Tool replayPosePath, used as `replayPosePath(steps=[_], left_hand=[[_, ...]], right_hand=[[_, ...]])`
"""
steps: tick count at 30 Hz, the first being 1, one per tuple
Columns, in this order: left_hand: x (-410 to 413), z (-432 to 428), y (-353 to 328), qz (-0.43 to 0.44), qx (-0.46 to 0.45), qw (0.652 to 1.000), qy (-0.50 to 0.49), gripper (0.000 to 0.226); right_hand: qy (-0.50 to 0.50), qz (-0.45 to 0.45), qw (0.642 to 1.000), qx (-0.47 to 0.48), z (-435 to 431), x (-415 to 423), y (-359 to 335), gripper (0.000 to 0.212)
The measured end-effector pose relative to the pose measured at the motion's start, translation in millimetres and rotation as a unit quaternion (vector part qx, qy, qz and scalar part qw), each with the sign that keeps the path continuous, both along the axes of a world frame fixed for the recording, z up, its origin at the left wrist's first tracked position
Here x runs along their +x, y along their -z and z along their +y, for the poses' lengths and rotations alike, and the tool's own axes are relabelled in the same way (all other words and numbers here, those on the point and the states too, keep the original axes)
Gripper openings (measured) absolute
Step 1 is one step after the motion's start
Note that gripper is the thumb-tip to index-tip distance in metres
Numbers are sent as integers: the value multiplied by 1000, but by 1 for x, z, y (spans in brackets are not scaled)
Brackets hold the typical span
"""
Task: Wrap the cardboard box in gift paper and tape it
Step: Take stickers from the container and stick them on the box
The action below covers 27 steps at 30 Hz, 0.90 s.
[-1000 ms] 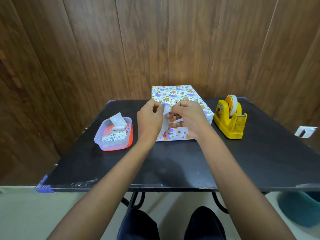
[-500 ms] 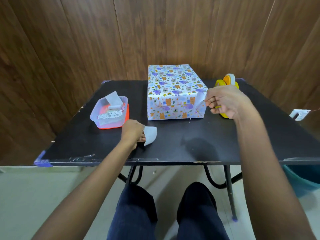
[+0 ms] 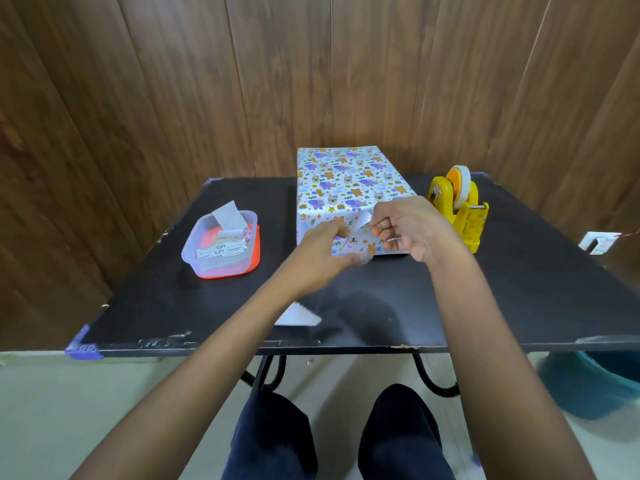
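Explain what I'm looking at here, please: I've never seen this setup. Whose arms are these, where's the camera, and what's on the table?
There is no machine: these are a person's two bare arms. Every picture comes from one wide-angle camera worn on their head, looking forward and down. On the black table stand the box, already covered in animal-print gift paper, a yellow tape dispenser to its right, and a clear plastic tub holding paper slips to its left. A white paper scrap lies near the front edge. The right hand pinches a white paper flap at the box's near end. The left hand reaches to the same end; whether it grips anything I cannot tell.
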State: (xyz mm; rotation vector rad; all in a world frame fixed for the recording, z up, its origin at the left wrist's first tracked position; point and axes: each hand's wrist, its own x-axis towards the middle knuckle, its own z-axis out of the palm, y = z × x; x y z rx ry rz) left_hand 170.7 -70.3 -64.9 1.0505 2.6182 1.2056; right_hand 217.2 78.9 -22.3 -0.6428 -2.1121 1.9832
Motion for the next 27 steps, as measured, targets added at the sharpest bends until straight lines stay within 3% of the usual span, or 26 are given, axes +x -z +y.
replayPosePath(steps=[2,4,6,9,12,15,20,23,27], left_hand=[[-6,7,-2,80,14,996,-39,18],[-17,8,-8,59,86,991,-90,12],[-31,5,-15,-72,169,980,-75,18],[-41,0,-27,-293,276,915,-11,16],[-48,2,-33,-393,316,863,-10,18],[-56,6,-34,-379,270,885,-21,31],[-65,9,-41,-328,201,923,-15,51],[-70,10,-44,-354,230,907,-8,45],[-78,14,-43,-335,313,887,-46,18]], right_hand=[[-1,14,1000,-8,0,-3,-4,15],[5,33,999,-10,3,-5,-8,15],[15,63,998,-11,8,-7,-10,15],[26,99,995,15,15,-14,-7,12],[2,83,995,54,16,-24,-2,16],[-33,91,992,81,16,-34,-1,26],[-33,109,983,145,18,-46,-8,3],[-3,122,987,104,20,-53,-10,4],[54,150,987,-12,24,-61,-6,7]])
